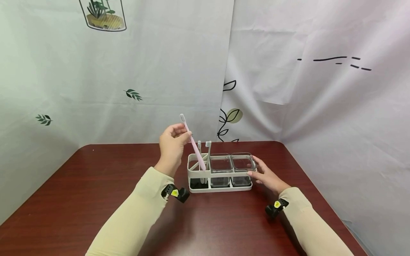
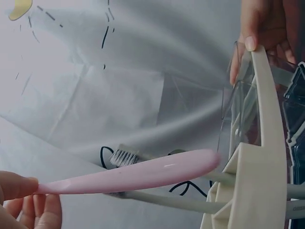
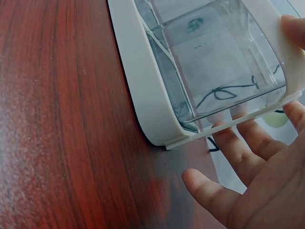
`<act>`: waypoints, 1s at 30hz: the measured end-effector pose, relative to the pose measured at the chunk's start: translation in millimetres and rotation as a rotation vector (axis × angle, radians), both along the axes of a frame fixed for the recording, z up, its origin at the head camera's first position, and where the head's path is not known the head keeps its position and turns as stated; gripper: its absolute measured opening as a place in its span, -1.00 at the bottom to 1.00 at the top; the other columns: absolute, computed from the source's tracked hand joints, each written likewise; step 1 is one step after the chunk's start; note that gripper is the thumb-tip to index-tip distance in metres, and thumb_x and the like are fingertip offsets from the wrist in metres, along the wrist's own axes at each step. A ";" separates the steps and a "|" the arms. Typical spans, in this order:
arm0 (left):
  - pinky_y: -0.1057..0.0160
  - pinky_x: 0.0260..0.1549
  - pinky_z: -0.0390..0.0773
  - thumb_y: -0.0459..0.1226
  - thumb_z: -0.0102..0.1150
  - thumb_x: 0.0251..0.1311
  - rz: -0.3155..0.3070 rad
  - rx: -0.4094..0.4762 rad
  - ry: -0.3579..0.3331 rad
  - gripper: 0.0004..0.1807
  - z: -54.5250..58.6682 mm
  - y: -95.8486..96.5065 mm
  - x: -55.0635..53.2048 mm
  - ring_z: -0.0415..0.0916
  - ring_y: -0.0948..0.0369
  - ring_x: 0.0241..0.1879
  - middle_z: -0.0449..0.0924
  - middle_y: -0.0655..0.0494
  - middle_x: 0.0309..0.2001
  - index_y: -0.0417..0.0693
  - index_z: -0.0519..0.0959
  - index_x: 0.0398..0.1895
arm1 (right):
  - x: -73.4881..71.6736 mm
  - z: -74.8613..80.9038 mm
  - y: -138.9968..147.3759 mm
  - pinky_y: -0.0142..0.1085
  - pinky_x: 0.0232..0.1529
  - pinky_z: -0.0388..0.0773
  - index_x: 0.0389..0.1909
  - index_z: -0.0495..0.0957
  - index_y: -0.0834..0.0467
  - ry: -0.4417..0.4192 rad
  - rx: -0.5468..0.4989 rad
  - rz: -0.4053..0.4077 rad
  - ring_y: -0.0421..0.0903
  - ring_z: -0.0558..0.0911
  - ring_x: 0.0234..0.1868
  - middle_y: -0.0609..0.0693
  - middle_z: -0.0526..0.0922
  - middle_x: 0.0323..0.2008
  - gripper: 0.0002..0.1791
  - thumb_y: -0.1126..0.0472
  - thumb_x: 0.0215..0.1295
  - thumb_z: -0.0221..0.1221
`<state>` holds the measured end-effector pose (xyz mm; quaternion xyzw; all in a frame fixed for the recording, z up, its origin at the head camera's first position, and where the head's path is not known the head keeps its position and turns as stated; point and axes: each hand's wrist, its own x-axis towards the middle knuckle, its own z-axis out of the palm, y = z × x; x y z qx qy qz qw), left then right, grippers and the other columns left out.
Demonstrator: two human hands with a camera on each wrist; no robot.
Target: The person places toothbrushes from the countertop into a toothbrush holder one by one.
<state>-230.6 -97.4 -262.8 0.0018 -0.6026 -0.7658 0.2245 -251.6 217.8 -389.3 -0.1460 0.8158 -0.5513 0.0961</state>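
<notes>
My left hand [image 1: 171, 147] pinches a pink toothbrush [image 1: 196, 149] between thumb and fingers near its neck. Its bristle head points up and its handle slants down, the rounded end overlapping the front rim of a white toothbrush holder [image 1: 225, 175] in the head view. In the left wrist view the handle end [image 2: 202, 162] shows short of the slots, outside them. Two pale toothbrushes [image 2: 178, 202] stand in the holder's divided left part. My right hand [image 1: 267, 176] grips the holder's right end, thumb on the front rim, fingertips [image 3: 224, 131] against the end.
Two clear square cups [image 1: 221, 165] sit in the holder's middle and right bays. The holder stands on a dark red wood table [image 1: 105, 199] near its back edge. A white printed curtain [image 1: 179, 64] hangs behind. Cameras are strapped to both wrists.
</notes>
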 end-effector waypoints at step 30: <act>0.43 -0.27 0.56 -0.50 0.25 0.12 0.102 -0.270 0.168 -0.76 -41.8 22.1 15.1 0.51 0.22 -0.28 0.57 -0.09 -0.25 -0.29 0.54 -0.12 | 2.1 2.5 -1.3 0.02 0.03 0.47 0.52 -0.19 0.08 0.000 -0.022 0.008 0.30 0.30 0.32 0.37 0.18 0.36 -0.14 0.14 0.38 0.13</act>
